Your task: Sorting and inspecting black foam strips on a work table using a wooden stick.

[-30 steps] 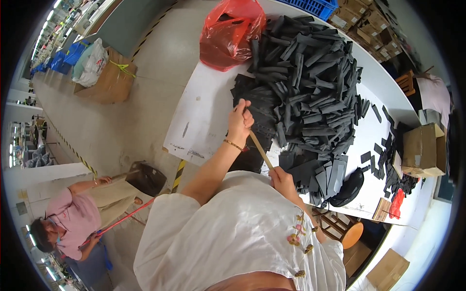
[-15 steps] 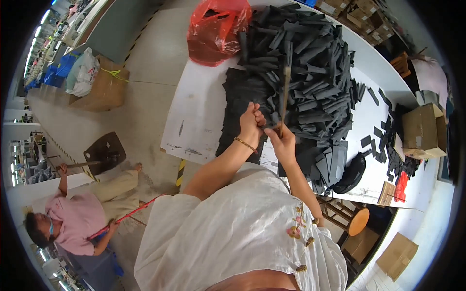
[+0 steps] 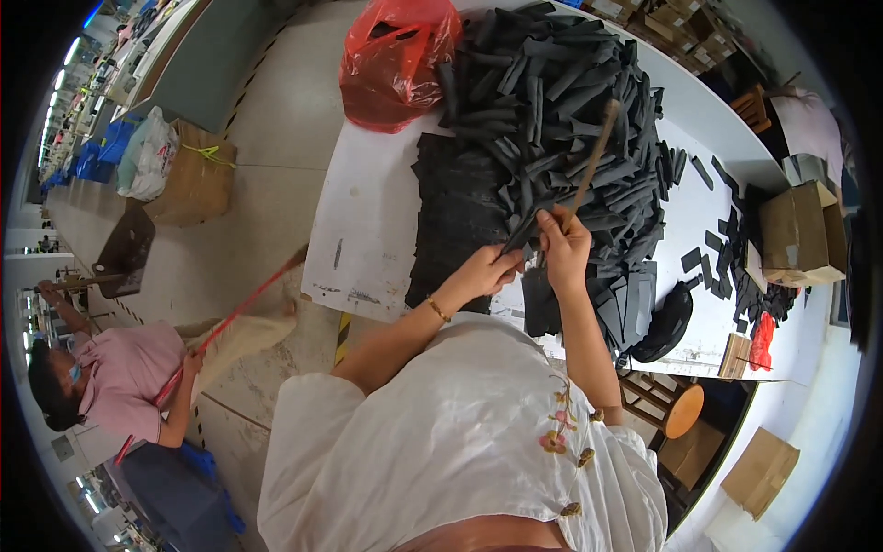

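My right hand (image 3: 563, 247) grips a thin wooden stick (image 3: 592, 158) that points up and away over a big heap of black foam strips (image 3: 561, 101). Just to its left, my left hand (image 3: 489, 270) pinches one black strip (image 3: 521, 234) whose end meets the lower end of the stick. Both hands hover above a stack of flat black foam sheets (image 3: 454, 217) on the white table (image 3: 368, 221). My arms reach forward from a white blouse.
A red plastic bag (image 3: 395, 55) lies at the table's far left. Cardboard boxes (image 3: 796, 232) and loose black pieces sit at the right. A wooden stool (image 3: 679, 407) stands below the table edge. A person in pink (image 3: 120, 382) sweeps the floor at left with a red-handled broom.
The stick swung from low beside my body up to pointing away over the heap. My hands came together and the left one took a black strip. The sweeping person moved nearer.
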The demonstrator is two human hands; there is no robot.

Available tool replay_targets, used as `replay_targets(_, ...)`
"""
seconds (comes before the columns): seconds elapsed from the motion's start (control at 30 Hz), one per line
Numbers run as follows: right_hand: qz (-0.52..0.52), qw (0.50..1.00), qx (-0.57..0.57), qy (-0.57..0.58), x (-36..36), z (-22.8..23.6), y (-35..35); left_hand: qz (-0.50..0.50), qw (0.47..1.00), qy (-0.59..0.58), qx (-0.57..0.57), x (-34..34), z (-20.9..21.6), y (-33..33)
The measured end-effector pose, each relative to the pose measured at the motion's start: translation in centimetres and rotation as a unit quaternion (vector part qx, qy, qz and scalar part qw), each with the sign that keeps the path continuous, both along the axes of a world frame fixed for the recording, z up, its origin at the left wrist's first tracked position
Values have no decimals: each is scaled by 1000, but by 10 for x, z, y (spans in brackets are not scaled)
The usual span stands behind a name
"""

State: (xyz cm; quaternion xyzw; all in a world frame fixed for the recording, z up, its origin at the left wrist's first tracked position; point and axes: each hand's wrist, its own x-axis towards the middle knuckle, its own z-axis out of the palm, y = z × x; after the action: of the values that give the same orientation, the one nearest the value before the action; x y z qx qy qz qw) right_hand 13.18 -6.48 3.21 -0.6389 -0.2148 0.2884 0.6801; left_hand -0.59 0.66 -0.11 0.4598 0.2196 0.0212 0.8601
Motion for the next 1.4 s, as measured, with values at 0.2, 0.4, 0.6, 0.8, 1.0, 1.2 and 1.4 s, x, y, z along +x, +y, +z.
replay_targets(0.2, -20, 993, 4, 119, 9, -7, 6, -13, 970, 39, 240, -7, 0, 3)
replay_targets(0.4, 144, 987, -36, 62, 2, 8, 3, 232, 955, -76, 168, 17, 9, 47)
replay_targets(0.6, 106, 991, -7, 77, 2, 1, 1, 314, 948, -15, -49, 34, 2, 41)
replay_targets(0.8, 140, 986, -95, 11, 1, 8, 5, 409, 911, 45, -37, 39, -8, 52)
replay_targets(1.0, -139, 899, -185, -373, 134, 51, 3, 201, 901, 77, 377, -35, -24, 64)
replay_targets(1.2, 120, 928, -243, -255, 101, -14, -56, -14, 758, 25, 652, -52, -69, 16)
replay_targets(1.4, 250, 838, -311, -372, 65, -11, -124, -39, 821, 58, 567, -49, -82, 29)
